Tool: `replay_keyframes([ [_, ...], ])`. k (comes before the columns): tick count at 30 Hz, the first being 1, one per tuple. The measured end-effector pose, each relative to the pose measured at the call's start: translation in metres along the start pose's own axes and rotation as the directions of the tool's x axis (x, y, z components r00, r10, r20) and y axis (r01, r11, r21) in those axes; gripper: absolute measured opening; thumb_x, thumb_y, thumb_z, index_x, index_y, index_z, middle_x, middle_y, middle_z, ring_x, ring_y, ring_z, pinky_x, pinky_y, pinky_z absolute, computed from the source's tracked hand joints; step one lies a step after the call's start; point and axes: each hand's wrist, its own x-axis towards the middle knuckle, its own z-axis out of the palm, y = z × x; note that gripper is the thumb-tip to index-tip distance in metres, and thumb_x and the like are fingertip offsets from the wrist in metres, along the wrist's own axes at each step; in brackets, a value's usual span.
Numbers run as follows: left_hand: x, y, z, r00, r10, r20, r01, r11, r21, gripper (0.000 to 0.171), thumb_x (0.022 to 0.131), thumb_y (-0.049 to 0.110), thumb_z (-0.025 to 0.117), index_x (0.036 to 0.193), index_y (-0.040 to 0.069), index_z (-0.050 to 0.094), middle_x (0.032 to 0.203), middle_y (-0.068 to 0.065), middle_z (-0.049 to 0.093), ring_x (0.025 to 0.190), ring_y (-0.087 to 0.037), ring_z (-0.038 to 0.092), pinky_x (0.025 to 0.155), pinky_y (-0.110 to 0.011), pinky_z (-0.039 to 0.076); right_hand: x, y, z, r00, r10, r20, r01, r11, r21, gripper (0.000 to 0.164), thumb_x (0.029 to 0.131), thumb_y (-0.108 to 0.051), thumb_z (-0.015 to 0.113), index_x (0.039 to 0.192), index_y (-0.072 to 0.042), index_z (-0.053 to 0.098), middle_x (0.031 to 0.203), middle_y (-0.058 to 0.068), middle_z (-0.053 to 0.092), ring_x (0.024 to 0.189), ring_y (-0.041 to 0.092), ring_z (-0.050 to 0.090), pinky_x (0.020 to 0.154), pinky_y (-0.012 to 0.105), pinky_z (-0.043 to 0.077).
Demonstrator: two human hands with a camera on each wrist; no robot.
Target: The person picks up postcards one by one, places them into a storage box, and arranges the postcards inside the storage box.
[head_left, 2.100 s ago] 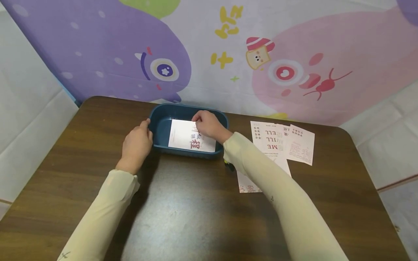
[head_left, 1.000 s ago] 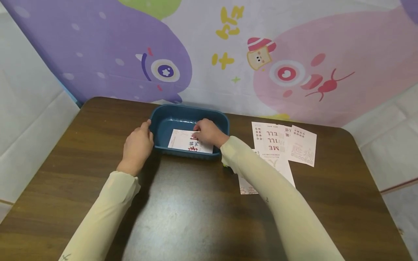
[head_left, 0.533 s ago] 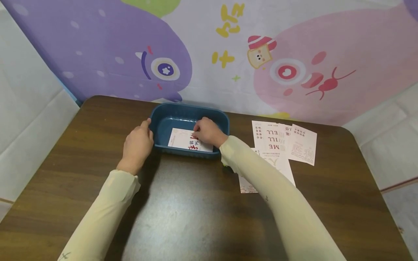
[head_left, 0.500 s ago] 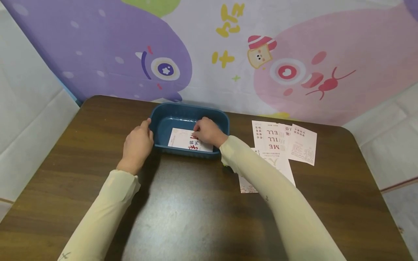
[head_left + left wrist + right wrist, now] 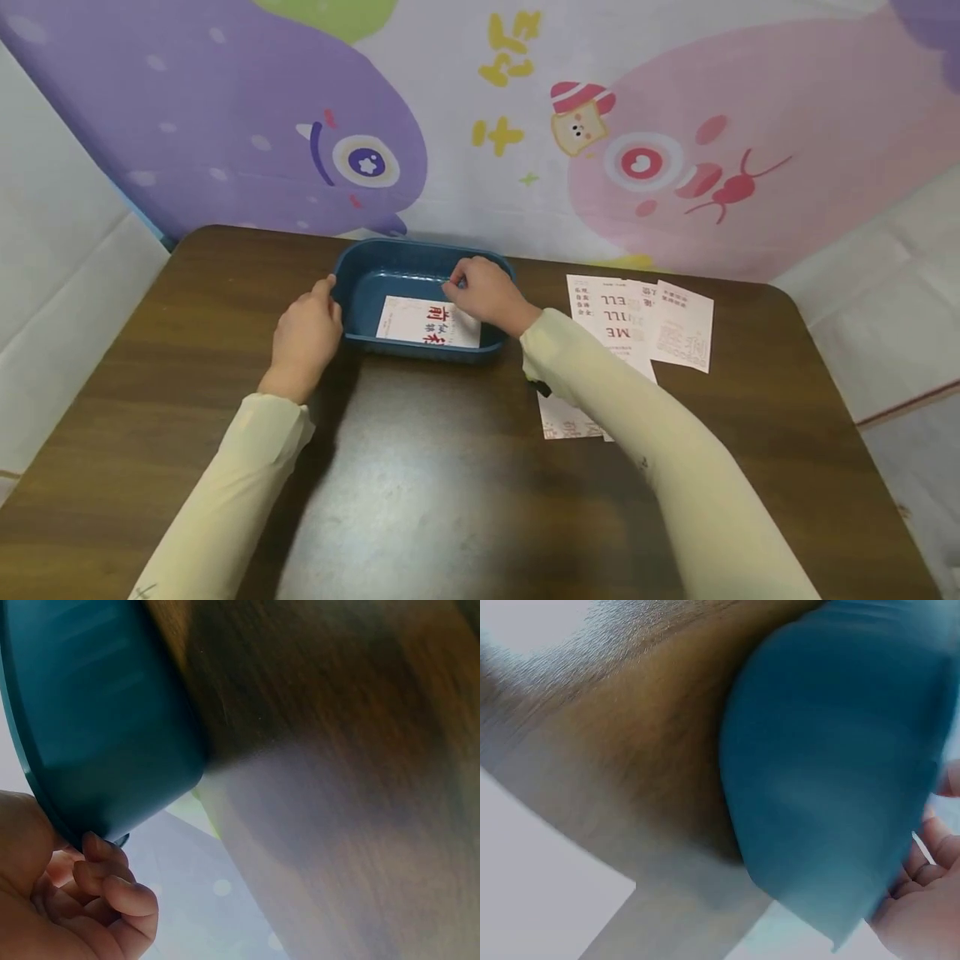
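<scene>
In the head view a dark blue rectangular basin (image 5: 423, 348) stands near the table's back edge. My left hand (image 5: 303, 337) holds its left end; in the left wrist view the curled fingers (image 5: 124, 896) are at the rim. Inside lies a white card (image 5: 401, 319) with red and blue printed characters. My right hand (image 5: 491, 293) hovers over the basin's right part, fingers loosely bent above the card's far right corner, with nothing visible between them. The right wrist view shows the basin's outer wall (image 5: 825, 765) and some right-hand fingers (image 5: 934, 840) beyond its rim.
Several printed papers (image 5: 611, 321) overlap on the brown wooden table (image 5: 420, 500), right of the basin. A small black and yellow-green object (image 5: 538, 387) shows partly under the right sleeve. Behind the table hangs a cartoon cloth (image 5: 465, 100).
The card has gone down to the basin's bottom. My right hand has since lifted off it toward the back right, uncovering more red print. My left hand stays on the basin.
</scene>
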Motion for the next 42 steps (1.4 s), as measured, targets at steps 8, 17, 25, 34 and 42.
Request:
replay_keyframes([
  [8,0.001,-0.001,0.002,1.0,0.005,0.016,-0.005,1.0,-0.002,0.045,0.096,0.007,0.04,0.138,-0.009,0.044,0.117,-0.04,0.061,0.092,-0.049,0.06,0.085,-0.066,0.049,-0.018,0.015,-0.018,0.998,0.006,-0.066,-0.003,0.999,0.035,0.029,0.094,-0.024,0.054,0.1,0.0,0.068,0.086,0.013,0.064,0.071,0.023,0.051,0.066,0.035,0.044],
  [17,0.0,-0.001,0.002,0.999,0.033,0.018,-0.033,0.999,-0.001,0.045,0.096,0.007,0.04,0.138,-0.011,0.044,0.111,-0.042,0.061,0.09,-0.051,0.059,0.082,-0.067,0.049,-0.041,0.035,-0.041,0.988,0.082,-0.133,-0.075,0.996,0.054,0.029,0.093,-0.025,0.055,0.103,0.0,0.065,0.082,0.012,0.058,0.073,0.025,0.051,0.07,0.039,0.045],
  [25,0.0,0.003,0.001,0.999,0.03,0.024,-0.03,1.0,-0.003,0.045,0.096,0.007,0.04,0.138,-0.01,0.043,0.113,-0.042,0.06,0.092,-0.052,0.058,0.083,-0.068,0.048,-0.068,0.064,-0.06,0.972,0.148,-0.181,-0.137,0.988,0.069,0.029,0.091,-0.024,0.057,0.1,0.003,0.065,0.086,0.016,0.06,0.077,0.028,0.053,0.076,0.044,0.048],
  [34,-0.002,0.001,0.0,0.999,0.029,0.025,-0.029,1.0,-0.011,0.046,0.097,0.007,0.039,0.139,-0.011,0.042,0.108,-0.042,0.06,0.084,-0.049,0.057,0.079,-0.068,0.048,-0.095,0.101,-0.065,0.963,0.212,-0.167,-0.212,0.977,0.019,0.036,0.092,-0.026,0.054,0.106,0.006,0.066,0.087,0.018,0.061,0.075,0.028,0.052,0.072,0.044,0.046],
  [42,-0.003,0.003,0.0,0.999,0.034,0.006,-0.034,0.999,-0.019,0.044,0.096,0.006,0.04,0.136,-0.013,0.043,0.105,-0.041,0.061,0.081,-0.047,0.055,0.08,-0.067,0.048,-0.13,0.137,-0.059,0.918,0.371,-0.139,-0.365,0.929,0.066,0.048,0.092,-0.04,0.054,0.106,0.005,0.065,0.097,0.021,0.065,0.081,0.03,0.054,0.073,0.045,0.046],
])
